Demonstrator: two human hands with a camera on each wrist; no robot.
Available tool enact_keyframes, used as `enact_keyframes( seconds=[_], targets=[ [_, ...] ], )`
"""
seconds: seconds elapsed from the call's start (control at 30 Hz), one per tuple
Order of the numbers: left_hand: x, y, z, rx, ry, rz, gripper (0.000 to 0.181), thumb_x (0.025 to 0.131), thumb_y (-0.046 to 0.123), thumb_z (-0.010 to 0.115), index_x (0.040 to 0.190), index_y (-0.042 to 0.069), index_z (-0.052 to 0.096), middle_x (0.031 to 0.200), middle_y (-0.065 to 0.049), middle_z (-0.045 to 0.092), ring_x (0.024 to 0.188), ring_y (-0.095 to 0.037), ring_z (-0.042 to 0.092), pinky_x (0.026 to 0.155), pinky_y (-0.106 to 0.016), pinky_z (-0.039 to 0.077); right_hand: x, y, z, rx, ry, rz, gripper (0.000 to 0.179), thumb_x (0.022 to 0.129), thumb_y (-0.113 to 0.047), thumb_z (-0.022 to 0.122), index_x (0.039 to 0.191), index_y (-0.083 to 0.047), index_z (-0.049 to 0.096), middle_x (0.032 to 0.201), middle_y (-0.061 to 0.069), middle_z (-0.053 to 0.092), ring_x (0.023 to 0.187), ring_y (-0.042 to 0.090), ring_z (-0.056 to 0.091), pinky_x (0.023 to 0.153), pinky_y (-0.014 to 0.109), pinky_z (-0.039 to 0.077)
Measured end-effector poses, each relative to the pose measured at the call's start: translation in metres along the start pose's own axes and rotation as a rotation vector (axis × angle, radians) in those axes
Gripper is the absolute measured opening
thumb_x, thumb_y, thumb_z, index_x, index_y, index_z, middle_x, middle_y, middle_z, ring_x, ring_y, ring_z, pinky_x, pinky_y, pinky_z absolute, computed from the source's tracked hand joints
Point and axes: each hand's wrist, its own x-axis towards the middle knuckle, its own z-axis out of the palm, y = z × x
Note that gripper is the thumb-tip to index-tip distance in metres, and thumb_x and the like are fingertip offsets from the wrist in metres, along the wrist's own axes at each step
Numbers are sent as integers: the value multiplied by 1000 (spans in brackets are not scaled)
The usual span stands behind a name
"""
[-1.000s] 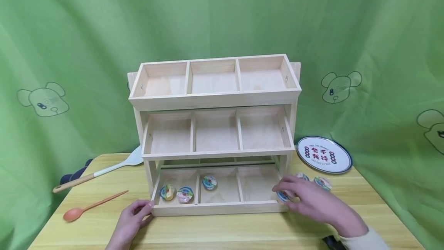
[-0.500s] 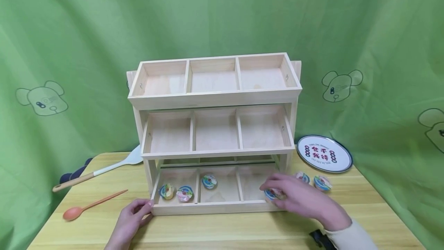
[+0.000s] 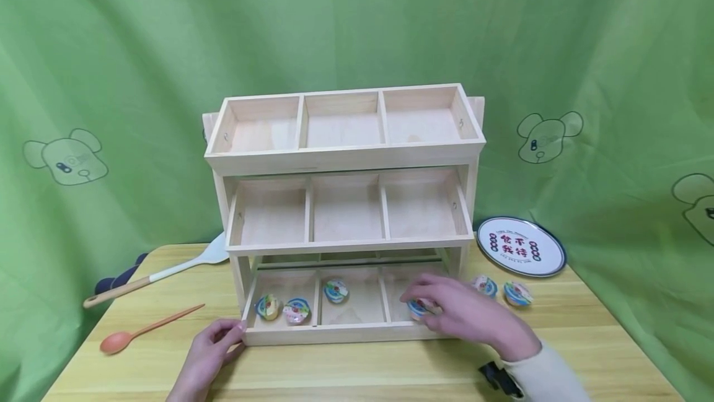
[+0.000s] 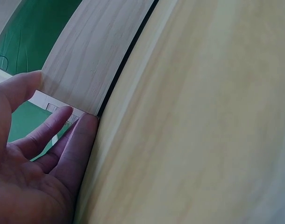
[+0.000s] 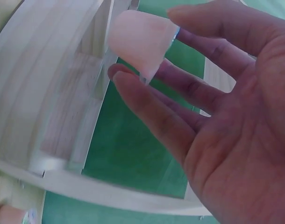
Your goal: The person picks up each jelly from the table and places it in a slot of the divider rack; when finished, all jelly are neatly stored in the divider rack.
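My right hand point(image 3: 463, 310) pinches a small jelly cup point(image 3: 417, 308) over the right compartment of the wooden rack's bottom tray point(image 3: 351, 335). In the right wrist view this pale pink cup point(image 5: 140, 41) is between thumb and fingers, tilted, its foil lid towards the palm. My left hand point(image 3: 207, 352) holds the tray's front left corner; the left wrist view has the thumb on one edge and fingertips point(image 4: 89, 126) at the opposite one. Two jelly cups, one yellowish point(image 3: 268, 307) and one pink point(image 3: 297, 311), lie in the left compartment. Another jelly cup point(image 3: 336, 291) sits in the middle one.
Two more jelly cups, a nearer-left one point(image 3: 484, 285) and a right one point(image 3: 518, 294), lie on the table right of the rack. Behind them is a round plate point(image 3: 521, 266). A spatula point(image 3: 178, 270) and an orange spoon point(image 3: 116, 342) lie on the left. Green curtain hangs behind.
My right hand has moved left with the jelly cup, from the tray's right end to over its right compartment. My left hand has stayed at the corner.
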Motion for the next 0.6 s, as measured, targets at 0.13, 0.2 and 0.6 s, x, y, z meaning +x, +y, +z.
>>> enact_keyframes(
  seconds=[0.13,0.2,0.6],
  targets=[
    [0,0,0,0,1,-2,36,96,17,66,115,-13,58,110,-16,57,98,-21,60,89,-31,58,8,-4,2,-5,6,-16,38,83,-14,75,120,-19,69,119,-4,60,101,15,59,84,36,57],
    [0,1,0,5,1,-2,37,96,17,66,114,-13,58,110,-16,58,98,-22,61,89,-31,58,12,-7,3,-13,11,-24,38,84,-16,74,121,-19,69,119,-3,60,100,16,60,84,37,57],
    [-3,3,1,-4,10,-5,34,96,14,65,115,-14,57,110,-17,57,97,-22,60,89,-31,58,36,-17,19,39,-17,-53,41,86,-22,74,126,-15,66,120,0,59,97,16,60,86,37,56]
  ],
)
